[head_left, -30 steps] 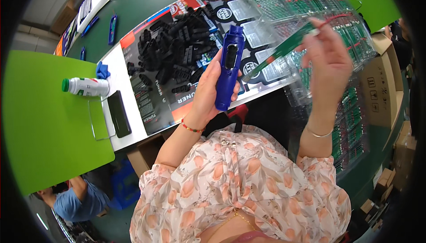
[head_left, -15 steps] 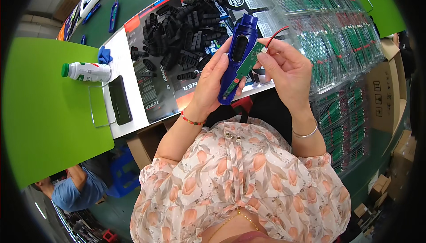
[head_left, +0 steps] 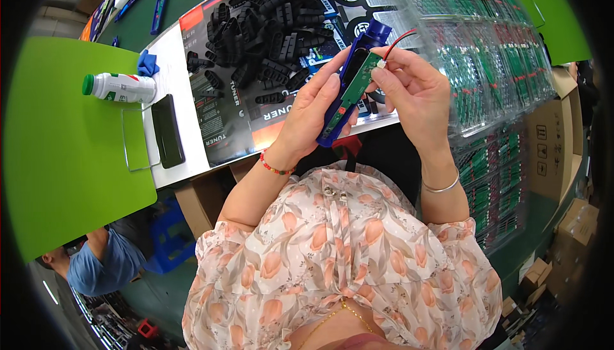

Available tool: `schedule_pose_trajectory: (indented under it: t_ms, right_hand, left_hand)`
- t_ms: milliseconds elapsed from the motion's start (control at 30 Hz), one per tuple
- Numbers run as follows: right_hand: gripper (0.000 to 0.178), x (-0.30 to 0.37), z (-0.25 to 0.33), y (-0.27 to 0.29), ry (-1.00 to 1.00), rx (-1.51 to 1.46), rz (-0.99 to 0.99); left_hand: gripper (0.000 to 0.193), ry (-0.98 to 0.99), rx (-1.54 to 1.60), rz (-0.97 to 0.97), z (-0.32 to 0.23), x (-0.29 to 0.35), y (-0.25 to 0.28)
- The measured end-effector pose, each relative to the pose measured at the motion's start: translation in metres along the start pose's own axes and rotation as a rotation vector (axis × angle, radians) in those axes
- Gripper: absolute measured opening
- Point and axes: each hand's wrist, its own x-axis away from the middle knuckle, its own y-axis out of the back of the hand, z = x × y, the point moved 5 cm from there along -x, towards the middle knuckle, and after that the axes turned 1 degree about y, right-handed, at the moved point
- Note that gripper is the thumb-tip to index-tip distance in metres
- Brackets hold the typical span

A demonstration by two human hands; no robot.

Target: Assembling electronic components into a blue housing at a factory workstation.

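My left hand (head_left: pixel 311 108) is wrapped round a dark blue plastic housing (head_left: pixel 377 31), long and narrow, tilted with its wider end away from me. A slim green circuit board (head_left: pixel 359 82) lies along the housing's open side, its lower part within the shell. My right hand (head_left: pixel 416 91) pinches the board's upper end beside a small white connector (head_left: pixel 381 64). From that connector a red and black wire pair (head_left: pixel 400 38) curves up to the right. Beyond my hands, black ribbed plastic parts (head_left: pixel 281 46) lie heaped on printed sheets.
Clear plastic trays (head_left: pixel 473 116) of green circuit boards are stacked at the right. On the left are a phone (head_left: pixel 167 132), a white bottle with a green cap (head_left: pixel 121 87) and a green panel (head_left: pixel 70 158). A person in blue (head_left: pixel 105 263) sits lower left.
The board now lies closer over the housing, covering more of its oval opening. The housing has turned slightly, its wide end moving right. My right hand keeps its pinch.
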Motion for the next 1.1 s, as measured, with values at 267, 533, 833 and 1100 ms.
schedule_pose_trajectory:
  t_ms: [267,533,833,1100]
  right_hand:
    - [0.026,-0.005,0.004,-0.003,0.007,-0.079,-0.022]
    - [0.022,-0.008,0.000,-0.006,-0.047,-0.053,0.028]
    - [0.020,-0.005,-0.006,-0.007,-0.035,-0.040,0.007]
    - [0.046,-0.002,-0.007,-0.014,0.055,0.157,-0.110]
  left_hand:
    - [0.048,0.000,0.005,-0.018,-0.003,0.001,-0.001]
    - [0.047,-0.006,-0.004,-0.032,-0.002,0.002,0.006]
    - [0.048,0.049,0.037,-0.021,-0.004,0.005,0.012]
    - [0.053,-0.130,-0.234,-0.063,-0.013,0.003,-0.003]
